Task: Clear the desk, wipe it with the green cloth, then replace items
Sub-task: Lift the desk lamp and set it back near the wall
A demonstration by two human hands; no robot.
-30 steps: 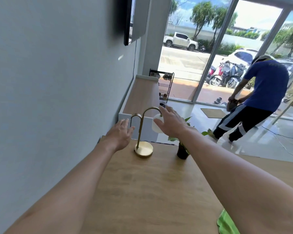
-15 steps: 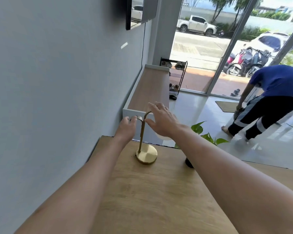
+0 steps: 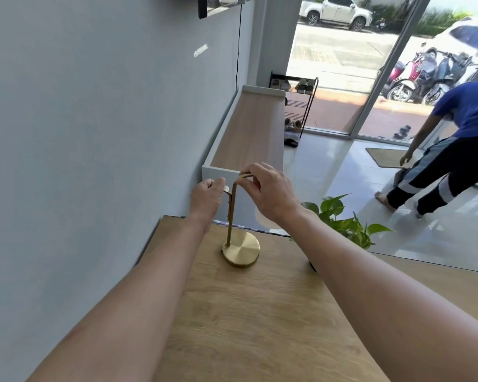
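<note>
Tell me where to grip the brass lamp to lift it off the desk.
Grip the brass lamp on its thin upright stem, coming from above, as the right hand does at the bend. The round base sits flat on the desk, offering nothing to curl around; the left hand steadies the other side.

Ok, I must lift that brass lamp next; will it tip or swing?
The lamp probably feels bottom-heavy: its round base is broad. The white shade hangs off the arch, so it may pull sideways. Both hands gripping high likely steadies it.

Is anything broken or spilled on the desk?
No, nothing stands out. The gold lamp stands upright on the wooden desk, held by both the left hand and right hand. No spill shows.
</note>
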